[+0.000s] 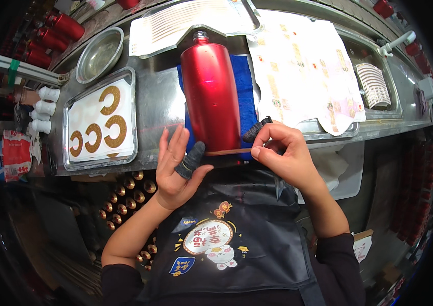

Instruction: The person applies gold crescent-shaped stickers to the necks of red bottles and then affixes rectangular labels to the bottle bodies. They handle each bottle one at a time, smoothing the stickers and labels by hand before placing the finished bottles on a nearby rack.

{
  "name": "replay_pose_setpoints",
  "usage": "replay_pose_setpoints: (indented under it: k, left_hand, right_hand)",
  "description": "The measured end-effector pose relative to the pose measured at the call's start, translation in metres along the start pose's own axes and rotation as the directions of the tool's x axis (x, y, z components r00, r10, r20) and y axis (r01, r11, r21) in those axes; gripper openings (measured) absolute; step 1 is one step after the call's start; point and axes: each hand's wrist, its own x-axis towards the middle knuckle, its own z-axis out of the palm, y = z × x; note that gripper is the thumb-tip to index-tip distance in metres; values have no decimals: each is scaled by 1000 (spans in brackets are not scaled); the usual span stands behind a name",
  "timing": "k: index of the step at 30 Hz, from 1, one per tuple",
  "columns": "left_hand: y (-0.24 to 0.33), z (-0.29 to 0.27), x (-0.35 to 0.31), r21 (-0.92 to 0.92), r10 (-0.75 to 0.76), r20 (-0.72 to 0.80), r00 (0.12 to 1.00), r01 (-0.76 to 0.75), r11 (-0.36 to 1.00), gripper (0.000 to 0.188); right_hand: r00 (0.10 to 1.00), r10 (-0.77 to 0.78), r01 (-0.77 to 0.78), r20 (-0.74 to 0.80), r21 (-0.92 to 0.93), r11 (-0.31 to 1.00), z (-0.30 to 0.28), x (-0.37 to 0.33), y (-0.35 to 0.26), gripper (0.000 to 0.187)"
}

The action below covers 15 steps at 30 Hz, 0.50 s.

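Right hand [284, 153] grip: pinching brown strip [229, 152], seemingly to keep it straight across base of red bottle [210, 94] | Left hand [172, 171] grip: spread, unclenched, near strip's other end | Bottle: laid on blue cloth [245, 89], probably against scratches

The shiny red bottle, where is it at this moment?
In the head view, the shiny red bottle lies just above the picture's centre, over a blue cloth, its base between the left hand and the right hand.
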Motion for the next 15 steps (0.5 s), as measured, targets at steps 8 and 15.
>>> replay_pose_setpoints:
  k: [8, 15]
  left_hand:
    - [5, -1, 4, 187, 93, 69, 993, -104, 977, 40]
    - [21, -3, 33, 301, 218, 100, 971, -239, 923, 41]
  right_hand:
    - [999, 48, -48, 9, 31, 998, -5, 5, 12, 9]
    - [998, 53, -54, 18, 48, 997, -3, 9, 23, 10]
